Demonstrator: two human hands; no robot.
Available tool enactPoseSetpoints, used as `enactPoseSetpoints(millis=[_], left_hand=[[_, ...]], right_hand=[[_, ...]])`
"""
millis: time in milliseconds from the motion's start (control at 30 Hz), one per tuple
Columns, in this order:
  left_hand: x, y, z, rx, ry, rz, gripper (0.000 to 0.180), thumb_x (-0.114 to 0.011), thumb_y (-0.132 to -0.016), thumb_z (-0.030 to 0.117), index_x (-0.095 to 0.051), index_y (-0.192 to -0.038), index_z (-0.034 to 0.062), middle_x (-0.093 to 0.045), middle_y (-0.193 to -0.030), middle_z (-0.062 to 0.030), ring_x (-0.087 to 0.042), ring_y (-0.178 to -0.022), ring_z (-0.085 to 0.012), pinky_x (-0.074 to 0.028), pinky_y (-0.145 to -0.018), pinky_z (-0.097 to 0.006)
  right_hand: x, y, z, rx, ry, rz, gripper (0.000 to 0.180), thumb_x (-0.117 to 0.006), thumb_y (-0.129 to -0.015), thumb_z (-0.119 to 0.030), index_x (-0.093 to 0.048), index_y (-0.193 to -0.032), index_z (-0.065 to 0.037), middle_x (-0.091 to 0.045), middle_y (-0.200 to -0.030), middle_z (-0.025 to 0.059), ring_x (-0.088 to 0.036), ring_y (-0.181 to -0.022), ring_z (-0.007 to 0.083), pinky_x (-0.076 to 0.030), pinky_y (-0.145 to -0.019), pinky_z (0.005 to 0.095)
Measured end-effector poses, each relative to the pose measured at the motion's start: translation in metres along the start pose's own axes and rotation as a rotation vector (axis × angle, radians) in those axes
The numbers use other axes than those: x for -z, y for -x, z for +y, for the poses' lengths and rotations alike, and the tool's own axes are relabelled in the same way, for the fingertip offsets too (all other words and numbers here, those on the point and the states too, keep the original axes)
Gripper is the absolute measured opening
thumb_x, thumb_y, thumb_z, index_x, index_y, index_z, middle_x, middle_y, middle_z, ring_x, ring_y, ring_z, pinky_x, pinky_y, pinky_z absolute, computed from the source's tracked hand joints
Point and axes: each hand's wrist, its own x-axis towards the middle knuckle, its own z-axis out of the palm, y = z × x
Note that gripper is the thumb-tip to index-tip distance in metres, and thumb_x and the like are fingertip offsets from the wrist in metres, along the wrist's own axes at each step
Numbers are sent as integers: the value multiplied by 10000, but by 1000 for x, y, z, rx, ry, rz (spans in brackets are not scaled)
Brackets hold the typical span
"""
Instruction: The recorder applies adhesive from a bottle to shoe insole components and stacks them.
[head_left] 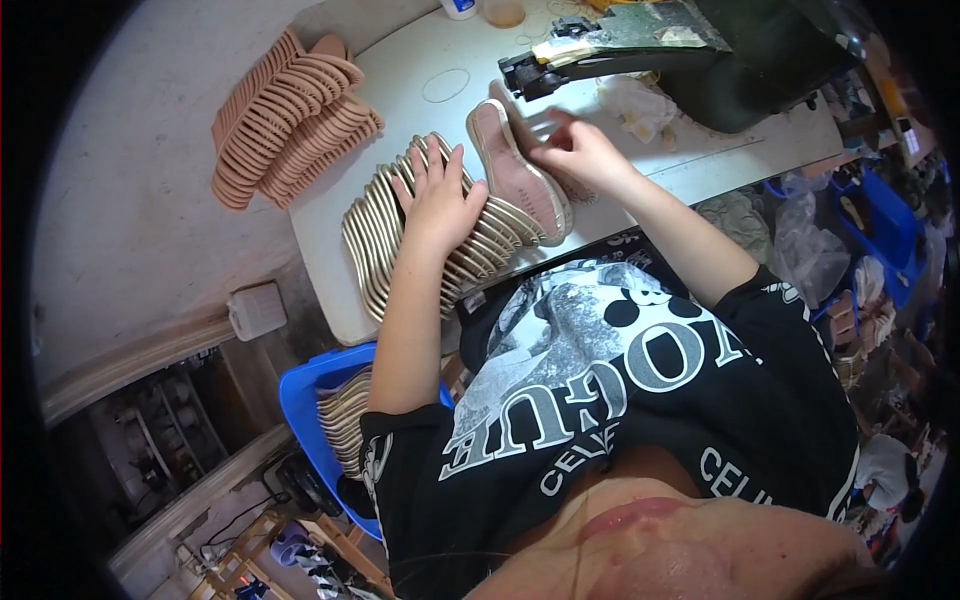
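My left hand [438, 205] lies with spread fingers on top of a row of gold-edged shoe soles [372, 245], packed on their edges along the table. At the right end of that row, one sole [515, 178] leans with its pinkish flat face showing. Just right of it is my right hand [585, 160], its fingers bent and partly smeared by motion. Behind the pinkish sole, the edge of another sole [507, 100] shows, close to my right fingertips. Whether those fingers grip it is not visible.
A dark sewing-machine-like arm [640, 50] reaches over the white table [420, 60] from the right. Peach soles [285, 125] stand stacked at the far left. Below the table's left side, a blue bin [298, 385] holds more gold-edged soles. Crumpled plastic [640, 105] lies under the machine.
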Motion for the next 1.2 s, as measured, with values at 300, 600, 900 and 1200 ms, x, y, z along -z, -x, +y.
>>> enactPoseSetpoints(millis=[300,600,900,1200], left_hand=[[1,14,-5,52,-17,135,650,-418,-898,466,-284,-1467,180,-178,-1550,-85,-132,-1435,-273,-90,-1107,-591],[13,89,-116,565,323,440,607,-505,-915,426,-415,-1385,52,-441,-1399,-181,-354,-1332,-331,-169,-1136,-405],[-60,118,-136,319,1522,258,567,-558,-915,211,-338,-1377,-34,-487,-1306,-161,-528,-1145,-215,-418,-970,-325],[-68,142,-89,118,1653,540,686,-633,-810,56,-281,-1395,-17,-460,-1324,-149,-474,-1212,-236,-364,-1031,-351]], right_hand=[[-84,-20,19,440,-53,45,535,-444,-958,-403,-477,-1314,-5,-596,-1042,210,-586,-1012,329,-439,-911,399],[-64,-32,-25,39,174,-377,588,-443,-934,-499,-614,-1128,29,-663,-933,250,-646,-883,351,-487,-835,383],[-79,-25,-49,-239,-420,-362,644,-484,-922,-534,-464,-1196,49,-593,-1110,217,-617,-994,248,-502,-841,366],[-69,27,-48,-105,-856,-246,721,-666,-856,-367,-295,-1373,-28,-566,-963,104,-591,-946,177,-492,-819,307]])
